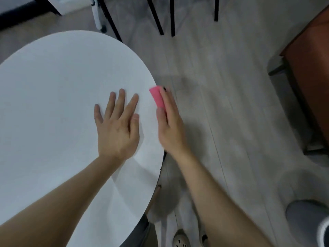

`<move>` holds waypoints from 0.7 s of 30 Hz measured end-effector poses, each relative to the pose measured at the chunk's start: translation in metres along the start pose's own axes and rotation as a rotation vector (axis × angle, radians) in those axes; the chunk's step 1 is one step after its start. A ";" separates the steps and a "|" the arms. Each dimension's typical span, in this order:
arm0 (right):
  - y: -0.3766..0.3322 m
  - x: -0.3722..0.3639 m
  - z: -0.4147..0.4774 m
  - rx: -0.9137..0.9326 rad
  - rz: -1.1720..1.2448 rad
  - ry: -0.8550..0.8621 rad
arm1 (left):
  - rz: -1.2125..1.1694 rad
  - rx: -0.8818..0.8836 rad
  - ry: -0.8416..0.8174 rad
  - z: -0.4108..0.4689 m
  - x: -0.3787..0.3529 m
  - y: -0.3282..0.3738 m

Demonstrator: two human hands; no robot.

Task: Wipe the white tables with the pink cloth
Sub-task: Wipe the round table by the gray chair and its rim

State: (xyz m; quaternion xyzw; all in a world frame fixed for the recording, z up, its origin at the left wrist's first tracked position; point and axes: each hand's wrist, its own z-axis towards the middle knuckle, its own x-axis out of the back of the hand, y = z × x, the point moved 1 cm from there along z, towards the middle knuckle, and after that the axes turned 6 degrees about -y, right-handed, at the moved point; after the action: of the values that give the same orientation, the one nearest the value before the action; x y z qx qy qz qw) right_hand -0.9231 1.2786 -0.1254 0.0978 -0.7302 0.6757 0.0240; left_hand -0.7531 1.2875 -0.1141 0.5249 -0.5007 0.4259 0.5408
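A round white table (58,97) fills the left half of the head view. My left hand (118,125) lies flat on its top near the right rim, fingers spread and straight. My right hand (169,122) is at the table's right edge, its thumb and fingers pinching a folded pink cloth (157,98). The cloth sits against the rim of the table, partly over the top surface. My right fingers are blurred and mostly hidden behind the cloth and the edge.
Pale wood-look floor (222,86) lies to the right of the table. Black chair legs (156,16) stand at the back. A brown cabinet (313,72) is at the far right, a grey round object (306,216) at the lower right. My shoes (181,239) show below.
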 end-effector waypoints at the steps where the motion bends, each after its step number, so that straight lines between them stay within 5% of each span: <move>1: -0.003 0.008 0.032 -0.003 -0.048 -0.059 | 0.002 0.005 -0.002 0.000 0.000 -0.001; 4: -0.008 0.009 0.058 0.002 -0.091 -0.108 | -0.011 -0.006 0.012 0.000 0.000 -0.001; 11: 0.001 0.005 -0.081 -0.002 -0.047 -0.147 | -0.040 -0.005 0.031 -0.002 -0.002 0.001; 18: -0.027 0.023 0.119 -0.076 -0.112 -0.283 | -0.019 -0.015 0.052 -0.002 -0.001 0.002; 21: -0.027 0.016 0.131 -0.065 0.000 -0.333 | -0.016 -0.023 0.059 -0.003 -0.001 0.002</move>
State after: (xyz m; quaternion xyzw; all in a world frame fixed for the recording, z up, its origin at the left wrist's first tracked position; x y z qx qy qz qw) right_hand -0.9211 1.1448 -0.1077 0.2075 -0.7458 0.6260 -0.0942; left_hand -0.7553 1.2909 -0.1146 0.5099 -0.4851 0.4309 0.5648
